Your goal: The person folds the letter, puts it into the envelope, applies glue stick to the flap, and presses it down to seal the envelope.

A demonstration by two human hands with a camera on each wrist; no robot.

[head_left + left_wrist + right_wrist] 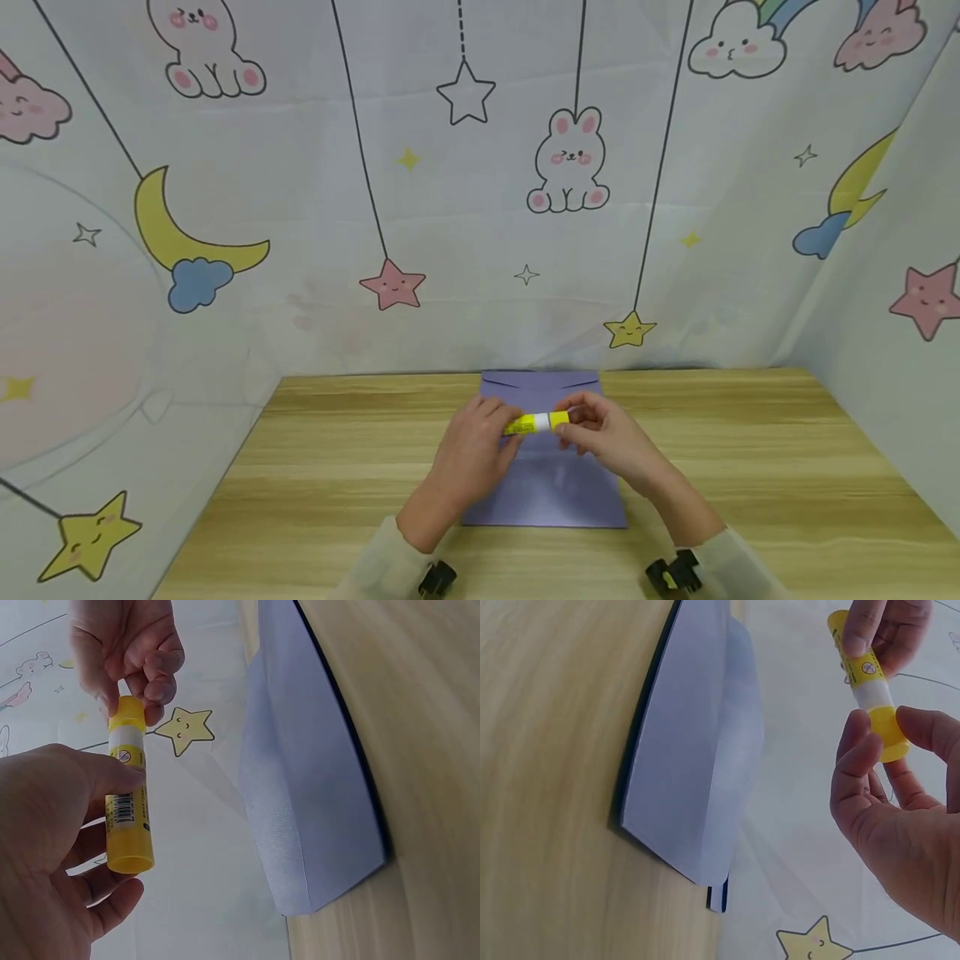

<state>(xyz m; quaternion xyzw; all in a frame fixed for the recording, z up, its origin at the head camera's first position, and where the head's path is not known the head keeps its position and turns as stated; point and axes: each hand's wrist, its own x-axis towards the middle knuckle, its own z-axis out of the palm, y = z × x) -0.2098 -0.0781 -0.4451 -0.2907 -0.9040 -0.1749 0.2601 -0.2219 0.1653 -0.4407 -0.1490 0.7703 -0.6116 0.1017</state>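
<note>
A yellow glue stick (536, 423) is held above the table between both hands. My left hand (476, 445) grips its labelled body, thumb along the barrel in the left wrist view. My right hand (611, 439) pinches the yellow cap (888, 733) between thumb and fingers. A white band (126, 737) shows between body and cap; whether the cap is seated or partly drawn off, I cannot tell. Beneath the hands lies a purple paper envelope (557, 496), its flap slightly raised in the wrist views. The forearms hide parts of its sides.
The wood-grain table (750, 467) stretches to both sides of the envelope. A white cloth (480, 217) printed with stars, moons and rabbits hangs behind the table and along its sides. Black straps sit at both cuffs.
</note>
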